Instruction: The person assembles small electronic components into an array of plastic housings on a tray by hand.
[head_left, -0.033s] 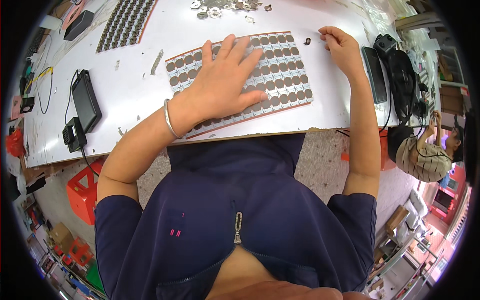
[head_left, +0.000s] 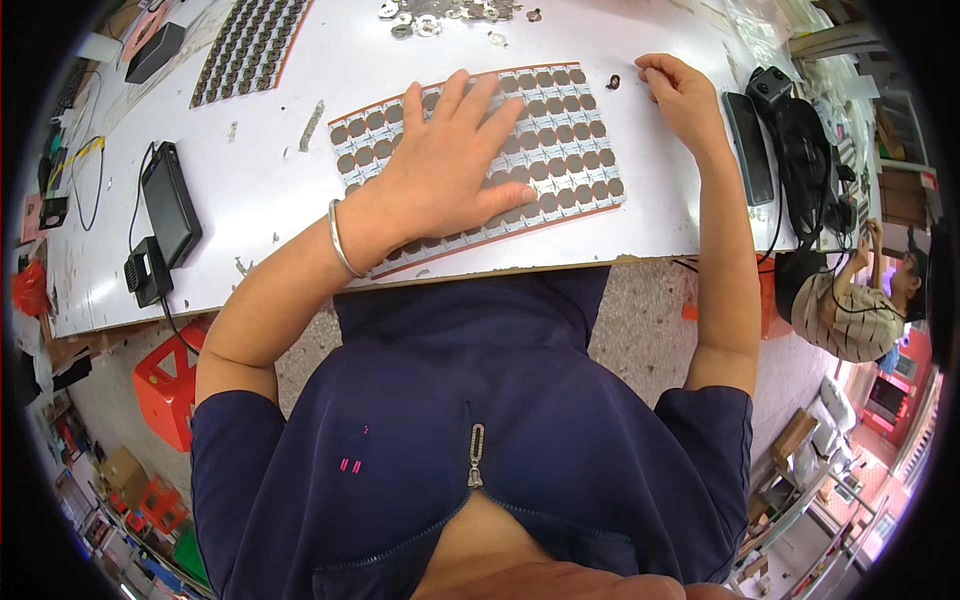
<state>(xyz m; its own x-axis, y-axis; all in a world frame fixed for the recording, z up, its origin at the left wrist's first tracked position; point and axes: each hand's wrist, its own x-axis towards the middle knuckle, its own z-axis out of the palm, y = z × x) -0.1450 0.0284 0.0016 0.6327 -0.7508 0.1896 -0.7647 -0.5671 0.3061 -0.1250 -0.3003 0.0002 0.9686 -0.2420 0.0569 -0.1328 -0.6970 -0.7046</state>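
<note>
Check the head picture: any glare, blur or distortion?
Head view: the left hand and disc-covered sheet look reasonably sharp; the white table carries pale sheen at left; fisheye tips the co-worker sideways near the right rim; corners go black.

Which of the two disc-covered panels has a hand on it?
The nearer panel, flat under the spread left hand; the other panel lies untouched at the far left.

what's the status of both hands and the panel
Left hand spread over panel, hiding part. Right hand curled, clear of it. Small dark piece in between.
</note>
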